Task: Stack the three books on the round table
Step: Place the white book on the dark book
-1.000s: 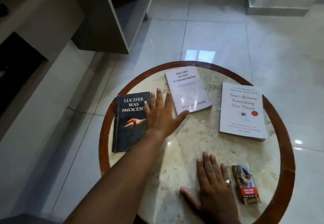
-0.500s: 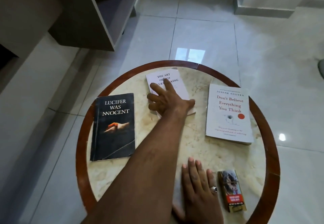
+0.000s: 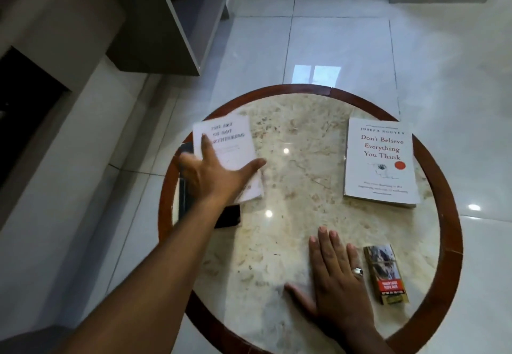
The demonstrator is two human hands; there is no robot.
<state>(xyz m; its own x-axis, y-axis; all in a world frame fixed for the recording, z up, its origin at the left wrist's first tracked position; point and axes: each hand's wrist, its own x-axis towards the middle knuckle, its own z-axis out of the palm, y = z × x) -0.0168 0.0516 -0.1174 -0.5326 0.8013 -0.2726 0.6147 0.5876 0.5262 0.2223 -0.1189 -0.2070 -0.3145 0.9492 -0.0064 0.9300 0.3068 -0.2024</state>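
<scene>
My left hand lay spread flat on the blurred white book, which sat atop the black book at the tabletop's left, the third book lay far right, and my right hand rested open, empty, beside a small packet.

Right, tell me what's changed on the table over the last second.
The left hand slid the small white book leftward onto the dark book, now mostly covered. The right hand, the large white book and the small box stayed put.
</scene>
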